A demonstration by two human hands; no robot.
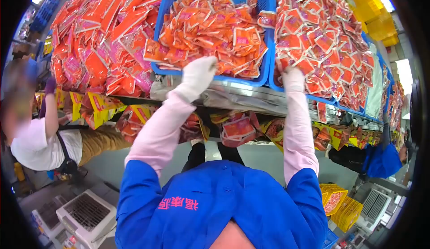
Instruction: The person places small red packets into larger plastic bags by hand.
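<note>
My left hand (199,75), in a white glove, is closed above the front edge of a blue basket (156,29). This basket holds many small orange-red packets (215,34). What the left fingers hold, if anything, is hidden. My right hand (293,80), also gloved, reaches to the front of a second heap of small red packets (313,43). Its fingers look pinched at a red packet (304,65), partly hidden by the glove. Along the front of the table hang open bags; one bag (238,128) below and between my hands has red packets inside.
A pile of larger red packets (98,38) lies to the left. A metal ledge (242,94) runs before the baskets. At the left stands a co-worker (49,137); another person's blue sleeve (383,160) shows at the right. Yellow crates (347,213) sit on the floor behind me.
</note>
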